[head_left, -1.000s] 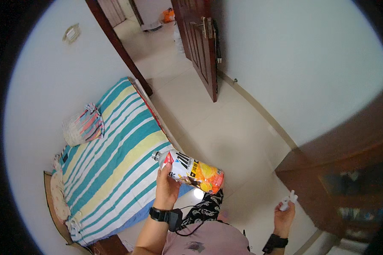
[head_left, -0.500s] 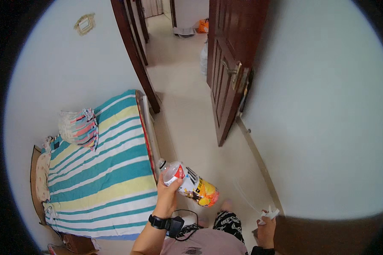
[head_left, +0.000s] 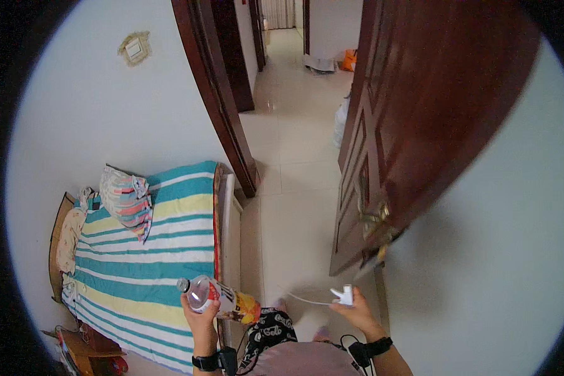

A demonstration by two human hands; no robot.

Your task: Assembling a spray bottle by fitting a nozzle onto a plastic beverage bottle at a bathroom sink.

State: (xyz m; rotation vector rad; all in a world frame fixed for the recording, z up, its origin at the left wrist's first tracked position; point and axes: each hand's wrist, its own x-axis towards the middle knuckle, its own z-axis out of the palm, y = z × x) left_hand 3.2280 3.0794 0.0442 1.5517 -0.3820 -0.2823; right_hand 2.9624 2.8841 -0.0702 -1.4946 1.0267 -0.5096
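My left hand (head_left: 200, 321) is wrapped round a large clear plastic bottle (head_left: 233, 303) with a white, red and yellow label. The bottle is tilted, its neck pointing up to the left above the bed's edge; whether any liquid is inside I cannot tell. In my right hand (head_left: 362, 313) is a white trigger spray head (head_left: 344, 295), pinched between the fingers. From it a thin, pale dip tube (head_left: 308, 301) reaches leftward toward the bottle without touching it. Both wrists wear black bands.
A bed (head_left: 160, 247) with a striped cover and a patterned pillow (head_left: 126, 199) stands on the left. The brown door (head_left: 373, 150) stands ajar at the right, near my right hand. Beyond the doorway, a tiled hall (head_left: 294, 131) holds an orange bag (head_left: 349, 60) and a white bag (head_left: 340, 122).
My left hand with the bottle has moved left and down. The right hand has brought the spray head up and left, nearer the bottle. The view has shifted, showing the door closer.
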